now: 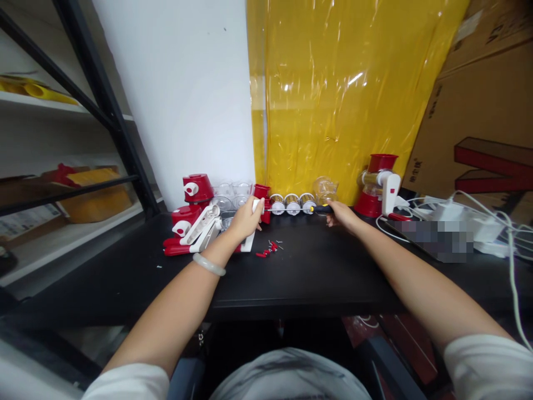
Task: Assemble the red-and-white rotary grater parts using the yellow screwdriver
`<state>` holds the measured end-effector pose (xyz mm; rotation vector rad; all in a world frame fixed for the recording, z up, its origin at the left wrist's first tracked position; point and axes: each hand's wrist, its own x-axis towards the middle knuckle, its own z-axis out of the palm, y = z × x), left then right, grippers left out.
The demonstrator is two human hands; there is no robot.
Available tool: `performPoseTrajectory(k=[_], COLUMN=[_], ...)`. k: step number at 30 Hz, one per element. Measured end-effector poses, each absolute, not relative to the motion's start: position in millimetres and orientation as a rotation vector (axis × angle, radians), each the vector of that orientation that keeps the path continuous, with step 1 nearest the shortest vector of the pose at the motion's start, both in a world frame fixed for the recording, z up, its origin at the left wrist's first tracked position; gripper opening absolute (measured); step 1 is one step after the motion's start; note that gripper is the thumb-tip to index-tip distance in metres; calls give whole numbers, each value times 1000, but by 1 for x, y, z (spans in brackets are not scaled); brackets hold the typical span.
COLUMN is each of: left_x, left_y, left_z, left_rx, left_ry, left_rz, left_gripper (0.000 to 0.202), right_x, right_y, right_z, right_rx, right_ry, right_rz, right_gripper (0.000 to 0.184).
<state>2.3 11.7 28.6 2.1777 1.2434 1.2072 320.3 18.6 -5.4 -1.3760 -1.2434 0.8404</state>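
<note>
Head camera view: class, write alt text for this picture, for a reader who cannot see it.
At a black table, a person's left hand grips a red and white plastic part while the right hand holds a screwdriver pointed at it. Small red pieces lie nearby, and an assembled red and white appliance stands before yellow sheeting.

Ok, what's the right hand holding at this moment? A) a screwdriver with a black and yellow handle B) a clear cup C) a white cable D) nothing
A: the right hand grips the black and yellow handle of a screwdriver, whose shaft points left toward the red and white part held by the left hand.
</note>
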Motion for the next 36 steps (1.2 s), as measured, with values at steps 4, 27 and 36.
performPoseTrajectory(k=[4,27,36], left_x=[1,4,3], left_y=[13,9,9], left_z=[28,26,28], left_rx=[2186,2203,2207], left_ry=[1234,1215,1225], left_rz=[1226,1200,1213], left_gripper=[40,42,41], right_x=[320,322,316], right_y=[15,12,11], right_z=[-4,0,5], right_rx=[-1264,-1331,-1050], right_ry=[-1160,-1044,-891], right_rz=[967,775,1025], right_gripper=[29,50,14])
